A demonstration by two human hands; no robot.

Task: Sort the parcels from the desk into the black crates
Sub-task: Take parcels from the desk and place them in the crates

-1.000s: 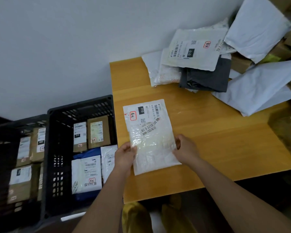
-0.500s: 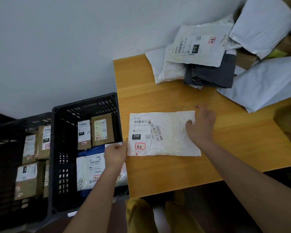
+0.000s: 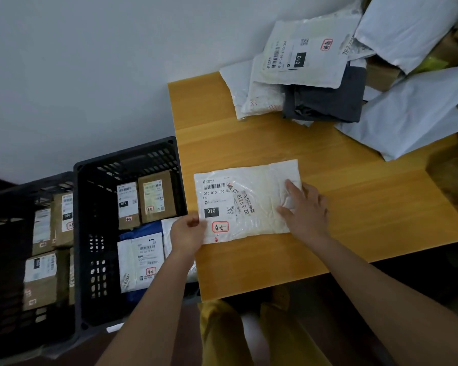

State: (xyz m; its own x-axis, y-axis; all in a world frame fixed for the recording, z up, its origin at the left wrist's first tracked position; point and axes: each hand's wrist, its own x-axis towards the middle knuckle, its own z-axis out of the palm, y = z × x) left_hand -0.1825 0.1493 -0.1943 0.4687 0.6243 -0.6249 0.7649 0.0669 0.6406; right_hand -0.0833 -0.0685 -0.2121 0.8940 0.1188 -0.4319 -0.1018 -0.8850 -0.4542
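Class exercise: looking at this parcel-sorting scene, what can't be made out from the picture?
Head view only:
- Small print on the white parcel label: too small to read.
- Left crate: cut off by the frame edge, dark inside.
- Dark grey parcel: label hidden under the pile.
- Parcel corner under the left hand: covered by its grip.

A white parcel [image 3: 245,204] lies flat on the bench [image 3: 315,151]; the left hand [image 3: 187,233] pinches its near-left corner, the right hand [image 3: 306,210] rests on it beside two black crates [image 3: 90,207].
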